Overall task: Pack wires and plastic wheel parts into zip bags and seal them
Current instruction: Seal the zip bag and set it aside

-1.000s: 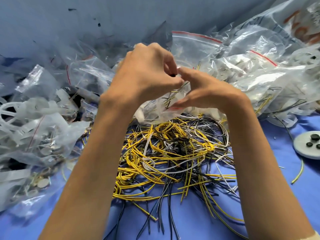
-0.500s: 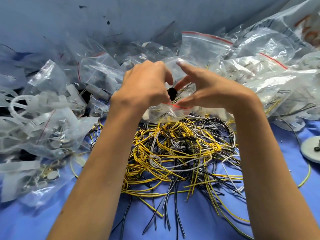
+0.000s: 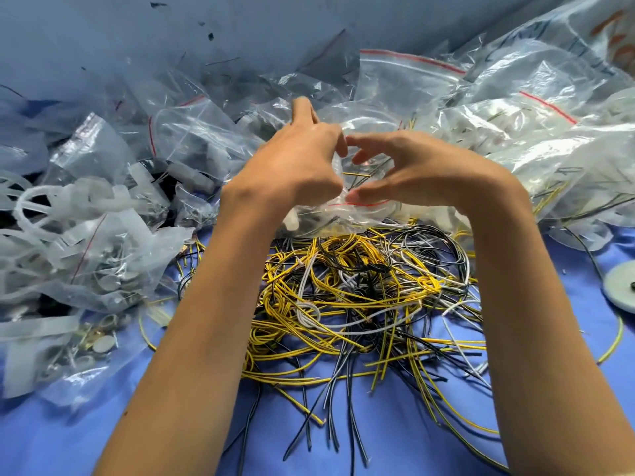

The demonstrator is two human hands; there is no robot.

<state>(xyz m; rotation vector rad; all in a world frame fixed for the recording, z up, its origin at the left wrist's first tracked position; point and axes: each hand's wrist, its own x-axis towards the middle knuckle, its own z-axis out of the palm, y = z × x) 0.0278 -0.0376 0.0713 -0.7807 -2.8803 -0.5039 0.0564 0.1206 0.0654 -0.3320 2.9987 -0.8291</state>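
The small zip bag is held in the air just behind the pile of wires, between the two hands. The left hand has its fingers curled and grips the left edge of the bag, with one finger pointing up. The right hand puts its thumb on the red zip strip and curves its fingers over the mouth of the bag. Whether these fingertips touch the film I cannot tell. A few yellow wires are visible inside the bag.

In my judgement the bag is very light, and the film is thin, soft and slippery, so it will fold and slide if it is held in the middle. It is better to take it at the strip, which is the stiffest part, with one pinch at each end, and then press along it. The wires are springy and may push out through the mouth, so they should sit low before sealing.

Behind the pile lie many filled bags, to its left white plastic parts, and to its right a round disc.
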